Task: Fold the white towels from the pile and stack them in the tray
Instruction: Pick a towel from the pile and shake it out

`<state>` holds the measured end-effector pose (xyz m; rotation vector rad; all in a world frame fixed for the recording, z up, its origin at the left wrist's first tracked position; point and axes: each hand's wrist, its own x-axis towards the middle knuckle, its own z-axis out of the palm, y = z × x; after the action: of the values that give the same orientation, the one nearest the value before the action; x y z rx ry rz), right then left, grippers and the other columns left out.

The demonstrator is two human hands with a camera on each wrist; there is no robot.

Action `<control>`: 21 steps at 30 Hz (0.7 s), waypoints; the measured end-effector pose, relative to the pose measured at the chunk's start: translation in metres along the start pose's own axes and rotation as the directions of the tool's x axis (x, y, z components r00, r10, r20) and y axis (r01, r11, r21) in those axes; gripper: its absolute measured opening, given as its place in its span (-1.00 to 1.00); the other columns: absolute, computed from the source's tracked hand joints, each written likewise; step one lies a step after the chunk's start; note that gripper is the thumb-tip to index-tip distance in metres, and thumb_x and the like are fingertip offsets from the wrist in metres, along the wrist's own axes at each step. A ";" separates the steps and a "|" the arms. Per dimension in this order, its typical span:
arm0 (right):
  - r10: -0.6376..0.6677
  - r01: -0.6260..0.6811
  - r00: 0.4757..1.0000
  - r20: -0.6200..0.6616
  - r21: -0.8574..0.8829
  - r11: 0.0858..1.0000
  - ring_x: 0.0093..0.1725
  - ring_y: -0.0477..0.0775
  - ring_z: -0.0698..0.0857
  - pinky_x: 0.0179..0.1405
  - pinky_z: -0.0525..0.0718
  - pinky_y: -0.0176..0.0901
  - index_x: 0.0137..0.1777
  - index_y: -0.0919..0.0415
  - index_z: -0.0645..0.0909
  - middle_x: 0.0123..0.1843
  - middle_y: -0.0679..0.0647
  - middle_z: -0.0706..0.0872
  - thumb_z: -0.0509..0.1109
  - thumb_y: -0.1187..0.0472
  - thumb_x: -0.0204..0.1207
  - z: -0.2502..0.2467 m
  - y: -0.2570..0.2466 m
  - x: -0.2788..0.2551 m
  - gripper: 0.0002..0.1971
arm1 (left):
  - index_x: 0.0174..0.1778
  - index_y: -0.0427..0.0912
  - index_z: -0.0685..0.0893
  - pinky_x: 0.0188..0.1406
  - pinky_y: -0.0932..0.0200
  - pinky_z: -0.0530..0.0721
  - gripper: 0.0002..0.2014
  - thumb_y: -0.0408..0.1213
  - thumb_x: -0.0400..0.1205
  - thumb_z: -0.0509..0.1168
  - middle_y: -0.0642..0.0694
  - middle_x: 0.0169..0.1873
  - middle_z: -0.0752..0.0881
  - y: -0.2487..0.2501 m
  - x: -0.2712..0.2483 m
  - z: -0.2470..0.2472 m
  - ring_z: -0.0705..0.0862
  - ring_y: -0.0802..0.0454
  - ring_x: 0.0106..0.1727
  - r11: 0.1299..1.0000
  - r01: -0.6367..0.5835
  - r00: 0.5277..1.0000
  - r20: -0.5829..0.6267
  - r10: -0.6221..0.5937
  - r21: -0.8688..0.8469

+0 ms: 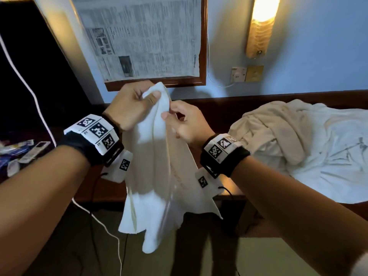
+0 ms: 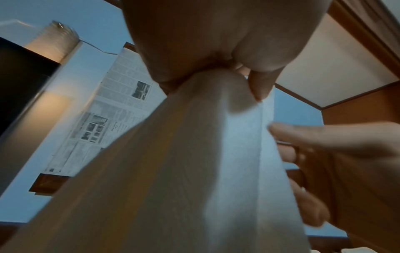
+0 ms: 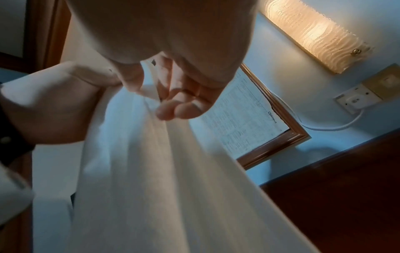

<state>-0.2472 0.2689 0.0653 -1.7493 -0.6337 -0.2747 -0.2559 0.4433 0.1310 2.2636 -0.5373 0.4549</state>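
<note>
Both hands, left and right, pinch a hanging white towel beside the pile.

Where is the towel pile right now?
In the head view the pile lies at the right on the dark wooden table, below the wall lamp and just right of the right hand, which pinches the hanging towel.

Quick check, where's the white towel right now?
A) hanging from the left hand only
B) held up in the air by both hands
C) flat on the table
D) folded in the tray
B: the left hand grips the top of the white towel and the right hand pinches its edge just below, so the cloth hangs free.
</note>
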 end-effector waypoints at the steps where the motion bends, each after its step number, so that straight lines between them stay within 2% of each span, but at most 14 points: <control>1: 0.031 -0.030 0.999 -0.021 0.020 0.999 -0.42 -0.20 0.54 -0.36 0.48 -0.23 -0.08 0.29 0.65 -0.25 0.03 0.65 0.40 0.16 0.60 0.004 -0.009 0.004 -0.83 | -0.21 -0.34 0.59 -0.43 0.31 0.35 -0.71 -0.29 0.81 0.23 -0.09 -0.42 0.49 0.000 -0.003 -0.001 0.41 0.16 -0.40 1.000 -0.007 1.000 0.012 0.007 -0.025; 3: 0.092 -0.091 0.996 -0.014 0.096 0.991 -0.55 -0.12 0.45 -0.50 0.40 -0.22 -0.10 0.52 0.55 -0.34 0.20 0.51 0.38 0.21 0.64 0.009 -0.024 0.007 -0.70 | -0.23 -0.26 0.60 -0.48 0.35 0.32 -0.73 -0.30 0.80 0.24 0.11 -0.46 0.46 -0.003 -0.008 -0.005 0.37 0.21 -0.45 0.997 -0.021 1.000 0.016 0.022 -0.072; 5: 0.153 -0.157 0.988 0.036 0.164 0.974 -0.61 -0.09 0.39 -0.56 0.34 -0.23 -0.13 0.52 0.56 -0.41 0.15 0.47 0.37 0.25 0.67 0.016 -0.035 0.003 -0.72 | -0.25 -0.26 0.60 -0.51 0.33 0.31 -0.71 -0.29 0.80 0.25 0.16 -0.50 0.46 -0.009 -0.013 -0.011 0.36 0.20 -0.47 0.994 -0.024 1.000 -0.001 0.024 -0.108; 7: 0.187 -0.202 0.977 0.099 0.177 0.963 -0.58 -0.12 0.41 -0.59 0.34 -0.25 -0.12 0.48 0.60 -0.43 0.06 0.51 0.36 0.25 0.67 0.024 -0.030 -0.009 -0.75 | -0.33 -0.24 0.53 -0.54 0.30 0.30 -0.66 -0.26 0.80 0.26 0.15 -0.52 0.42 -0.016 -0.018 -0.019 0.34 0.16 -0.50 0.991 -0.031 0.999 -0.009 0.030 -0.130; 9: 0.201 -0.216 0.966 0.161 0.080 0.973 -0.42 -0.11 0.58 -0.53 0.52 -0.13 -0.08 0.51 0.63 -0.33 0.20 0.67 0.38 0.25 0.67 0.033 -0.009 -0.033 -0.75 | -0.41 -0.09 0.45 -0.56 0.25 0.28 -0.60 -0.21 0.80 0.26 0.08 -0.54 0.41 -0.022 -0.025 -0.030 0.33 0.10 -0.53 0.993 -0.016 0.999 -0.034 0.012 -0.117; 10: 0.228 -0.225 0.956 0.185 -0.035 0.974 -0.31 -0.07 0.62 -0.38 0.61 0.02 -0.07 0.48 0.65 -0.24 0.31 0.73 0.39 0.21 0.66 0.036 0.006 -0.048 -0.73 | -0.44 -0.03 0.47 -0.57 0.26 0.29 -0.58 -0.18 0.79 0.26 0.09 -0.57 0.43 -0.026 -0.028 -0.036 0.35 0.11 -0.55 0.993 0.001 0.998 -0.059 -0.008 -0.118; 11: 0.283 -0.254 0.937 0.205 -0.158 0.954 -0.26 -0.03 0.63 -0.26 0.66 0.12 -0.08 0.42 0.67 -0.18 0.33 0.75 0.40 0.16 0.66 0.037 0.026 -0.066 -0.73 | -0.44 -0.01 0.50 -0.59 0.28 0.30 -0.58 -0.18 0.79 0.27 0.15 -0.61 0.46 -0.031 -0.031 -0.043 0.37 0.15 -0.58 0.993 0.018 0.996 -0.088 -0.029 -0.120; 12: 0.366 -0.304 0.905 0.216 -0.275 0.912 -0.25 -0.03 0.62 -0.20 0.66 0.14 -0.10 0.35 0.68 -0.20 0.27 0.75 0.39 0.11 0.66 0.036 0.045 -0.086 -0.73 | -0.44 -0.02 0.51 -0.62 0.30 0.30 -0.59 -0.18 0.79 0.28 0.16 -0.64 0.48 -0.037 -0.034 -0.051 0.38 0.21 -0.60 0.992 0.033 0.993 -0.110 -0.046 -0.121; 14: 0.541 -0.407 0.821 0.184 -0.475 0.780 -0.30 -0.01 0.58 -0.23 0.57 0.03 -0.20 0.24 0.64 -0.29 0.09 0.67 0.35 0.05 0.67 0.025 0.081 -0.128 -0.70 | -0.41 -0.17 0.51 -0.62 0.30 0.29 -0.60 -0.16 0.77 0.29 0.16 -0.64 0.50 -0.049 -0.039 -0.066 0.39 0.24 -0.60 0.991 0.059 0.988 -0.135 -0.075 -0.117; 16: 0.678 -0.504 0.729 0.094 -0.597 0.624 -0.29 0.06 0.61 -0.22 0.53 -0.06 -0.28 0.17 0.60 -0.31 0.06 0.65 0.34 0.01 0.68 0.007 0.112 -0.172 -0.67 | -0.29 -0.41 0.54 -0.56 0.25 0.29 -0.58 -0.11 0.72 0.30 0.09 -0.53 0.54 -0.061 -0.042 -0.078 0.44 0.11 -0.50 0.991 0.071 0.983 -0.163 -0.089 -0.118; 17: 0.734 -0.551 0.677 0.048 -0.628 0.549 -0.23 0.10 0.67 -0.17 0.58 -0.05 -0.24 0.18 0.63 -0.26 0.10 0.69 0.33 -0.01 0.68 -0.003 0.123 -0.192 -0.67 | -0.22 -0.49 0.55 -0.53 0.22 0.30 -0.55 -0.09 0.71 0.31 -0.06 -0.45 0.54 -0.066 -0.045 -0.082 0.46 0.02 -0.43 0.989 0.071 0.980 -0.174 -0.094 -0.131; 18: 0.780 -0.597 0.625 0.003 -0.643 0.480 -0.14 0.14 0.71 -0.11 0.62 -0.04 -0.16 0.19 0.67 -0.18 0.13 0.74 0.32 -0.02 0.68 -0.013 0.131 -0.210 -0.69 | -0.19 -0.49 0.57 -0.52 0.20 0.32 -0.55 -0.07 0.69 0.32 -0.13 -0.42 0.54 -0.072 -0.046 -0.086 0.46 0.00 -0.40 0.986 0.078 0.978 -0.182 -0.105 -0.148; 21: 0.863 -0.686 0.486 -0.138 -0.671 0.280 -0.01 0.17 0.73 -0.07 0.60 -0.10 -0.09 0.11 0.64 -0.09 0.12 0.73 0.29 0.02 0.70 -0.037 0.143 -0.255 -0.78 | -0.24 -0.19 0.63 -0.64 0.25 0.28 -0.64 0.06 0.64 0.34 0.07 -0.52 0.57 -0.082 -0.049 -0.096 0.48 0.14 -0.52 0.966 0.178 0.964 -0.165 -0.209 -0.187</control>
<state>-0.3730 0.1422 -0.1690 -2.6034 0.3280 0.5445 -0.2715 0.5775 0.1221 2.0600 -0.2468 0.4924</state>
